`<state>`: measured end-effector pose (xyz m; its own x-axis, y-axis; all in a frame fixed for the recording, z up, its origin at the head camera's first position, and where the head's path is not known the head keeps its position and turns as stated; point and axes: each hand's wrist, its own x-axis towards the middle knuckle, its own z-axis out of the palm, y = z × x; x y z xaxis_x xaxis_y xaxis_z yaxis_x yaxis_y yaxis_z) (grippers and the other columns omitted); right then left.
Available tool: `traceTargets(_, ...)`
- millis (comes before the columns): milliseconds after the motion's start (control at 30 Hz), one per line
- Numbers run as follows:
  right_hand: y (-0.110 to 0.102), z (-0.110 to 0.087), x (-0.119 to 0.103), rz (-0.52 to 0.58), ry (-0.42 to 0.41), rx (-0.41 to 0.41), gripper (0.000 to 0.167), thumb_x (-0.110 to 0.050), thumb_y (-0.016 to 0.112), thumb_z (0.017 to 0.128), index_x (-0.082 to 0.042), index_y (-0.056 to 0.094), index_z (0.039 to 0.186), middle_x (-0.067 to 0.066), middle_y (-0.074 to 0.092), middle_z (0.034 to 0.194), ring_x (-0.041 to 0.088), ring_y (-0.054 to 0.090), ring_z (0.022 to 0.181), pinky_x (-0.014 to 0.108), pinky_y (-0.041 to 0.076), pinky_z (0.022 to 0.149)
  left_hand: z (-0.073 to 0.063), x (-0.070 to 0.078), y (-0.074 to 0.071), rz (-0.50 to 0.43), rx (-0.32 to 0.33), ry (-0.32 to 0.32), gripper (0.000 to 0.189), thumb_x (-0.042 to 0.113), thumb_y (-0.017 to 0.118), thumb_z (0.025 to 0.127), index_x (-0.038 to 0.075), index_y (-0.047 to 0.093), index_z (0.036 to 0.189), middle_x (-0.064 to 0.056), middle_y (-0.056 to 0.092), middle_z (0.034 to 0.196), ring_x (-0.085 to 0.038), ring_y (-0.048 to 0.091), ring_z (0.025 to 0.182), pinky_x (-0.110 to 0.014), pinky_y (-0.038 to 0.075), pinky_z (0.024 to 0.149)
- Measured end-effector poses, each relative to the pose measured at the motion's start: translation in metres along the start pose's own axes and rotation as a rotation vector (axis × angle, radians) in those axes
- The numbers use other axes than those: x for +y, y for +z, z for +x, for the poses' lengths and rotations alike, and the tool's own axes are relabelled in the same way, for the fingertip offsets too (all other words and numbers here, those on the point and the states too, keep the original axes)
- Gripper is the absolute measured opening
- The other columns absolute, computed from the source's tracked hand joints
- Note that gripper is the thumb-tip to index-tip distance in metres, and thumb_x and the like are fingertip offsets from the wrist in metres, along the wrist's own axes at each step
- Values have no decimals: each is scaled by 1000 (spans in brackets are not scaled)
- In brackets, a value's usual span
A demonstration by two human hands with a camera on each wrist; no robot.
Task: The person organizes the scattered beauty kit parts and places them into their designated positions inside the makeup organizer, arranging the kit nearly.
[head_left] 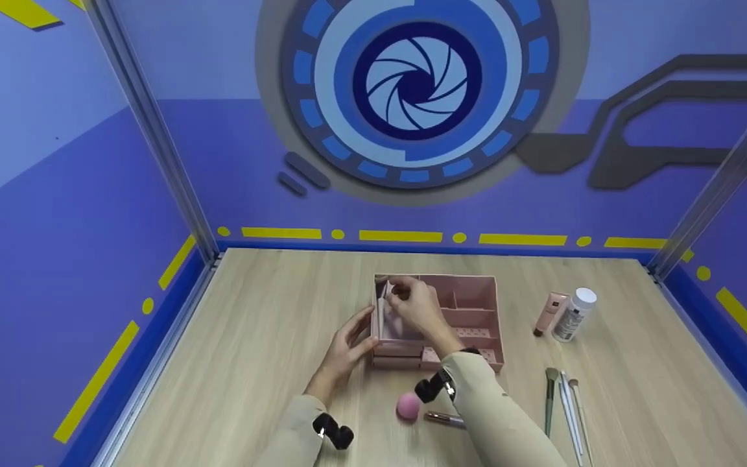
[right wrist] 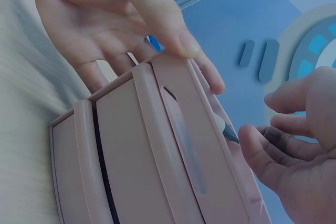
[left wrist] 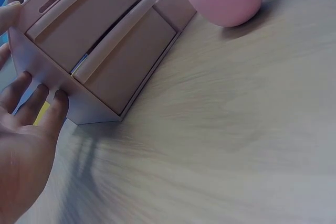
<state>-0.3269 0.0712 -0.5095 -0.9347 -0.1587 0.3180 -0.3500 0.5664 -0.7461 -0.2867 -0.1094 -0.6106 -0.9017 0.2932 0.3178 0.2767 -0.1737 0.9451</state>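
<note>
A pink organizer box (head_left: pixel 498 311) with compartments and drawers stands on the table. My left hand (head_left: pixel 346 353) rests against its left side, fingers spread; in the left wrist view the fingertips (left wrist: pixel 59 100) touch the side wall. My right hand (head_left: pixel 420 310) reaches over the left compartment, fingers loosely bent. In the right wrist view, a gap shows between the thumb and fingers of my right hand (right wrist: pixel 299 150), close to a small item with a pointed dark tip (right wrist: pixel 229 130) above the box edge. The rest of that item is hidden behind the wall.
A pink makeup sponge (head_left: pixel 408 407) and a brush (head_left: pixel 445 419) lie in front of the box. To the right are a pink tube (head_left: pixel 550 313), a white-capped bottle (head_left: pixel 573 316) and several slender brushes (head_left: pixel 551 399). Printed panels stand around the table.
</note>
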Motion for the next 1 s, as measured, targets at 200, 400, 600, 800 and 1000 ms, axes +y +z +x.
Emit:
traceTargets(200, -5, -3, 2, 29, -1, -2, 32, -13, 72, 84, -3, 69, 114, 8, 73, 95, 22, 70, 86, 36, 59, 80, -1, 0, 0, -69, -5, -7, 64, 0, 59, 93, -7, 27, 149, -28, 23, 156, -44, 20, 145, -34, 49, 103)
traceTargets(400, -9, -7, 7, 38, -19, 2, 32, -14, 72, 83, -3, 68, 114, 10, 73, 98, 24, 70, 86, 35, 59, 78, -1, 3, 1, -88, -12, -13, 65, 0, 59, 93, -6, 27, 149, -27, 23, 157, -43, 20, 145, -36, 46, 106)
traceTargets(600, -13, -11, 11, 57, 5, 0, 33, -13, 73, 83, -3, 68, 114, 9, 72, 96, 24, 69, 86, 33, 59, 77, -1, 3, 2, -89, 7, -25, 65, 2, 60, 93, -4, 29, 149, -25, 25, 157, -41, 22, 145, -35, 41, 110)
traceTargets(800, -21, -16, 13, 52, -11, 34, 32, -12, 73, 83, -1, 68, 112, 10, 72, 94, 21, 69, 82, 34, 59, 77, -1, 3, 3, -150, 9, -71, 66, 3, 62, 93, 0, 29, 151, -21, 24, 159, -37, 21, 147, -37, 42, 110)
traceTargets(1000, -33, -25, 13, 75, -15, 61, 30, -11, 72, 83, -4, 69, 112, 13, 72, 97, 21, 69, 85, 37, 59, 80, 0, 3, 0, -14, 2, -24, 62, 2, 59, 94, -2, 31, 149, -23, 27, 157, -40, 24, 145, -52, 23, 118)
